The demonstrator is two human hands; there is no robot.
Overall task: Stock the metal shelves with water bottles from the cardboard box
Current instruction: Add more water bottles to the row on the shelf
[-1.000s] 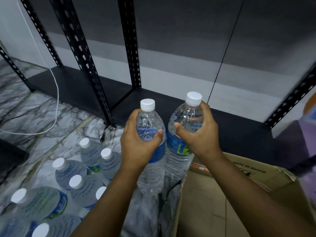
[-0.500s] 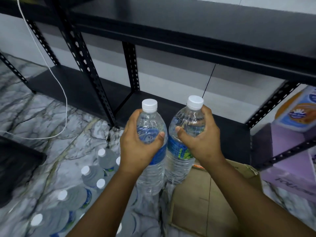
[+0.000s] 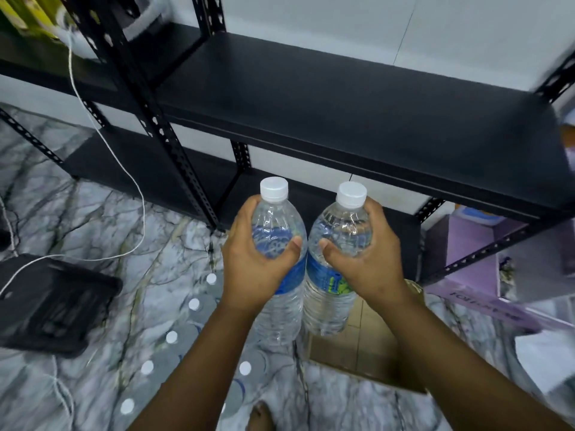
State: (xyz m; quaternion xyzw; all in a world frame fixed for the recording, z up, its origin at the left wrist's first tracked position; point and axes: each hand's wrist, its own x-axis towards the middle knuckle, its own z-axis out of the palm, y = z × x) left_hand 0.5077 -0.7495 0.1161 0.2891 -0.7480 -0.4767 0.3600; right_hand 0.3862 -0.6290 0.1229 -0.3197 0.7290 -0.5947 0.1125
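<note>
The black metal shelf (image 3: 357, 98) stretches bare from the slotted upright on the left to the blurred post at far right, its near lip running just beyond the two caps, with open air between that lip and the bottles. A lower shelf (image 3: 149, 169) sits beneath it near the floor. Two water bottles are held up side by side, both upright, long axis vertical, white caps pointing up toward the shelf edge, their shoulders nearly touching. The left hand (image 3: 258, 269) wraps the left bottle (image 3: 280, 275) around its upper body, thumb across the blue label; the right hand (image 3: 364, 259) grips the right bottle (image 3: 329, 290) the same way. Below the right forearm lies the cardboard box (image 3: 367, 343), open on the marble floor (image 3: 77, 213). To the left of the arms more bottles stand on the floor (image 3: 171, 337); I count about seven white caps, though blur makes that uncertain. A white cord (image 3: 124, 169) trails down from the shelving across the floor beside a black crate (image 3: 53, 303). Purple cartons (image 3: 476, 244) fill the neighbouring rack on the right.
</note>
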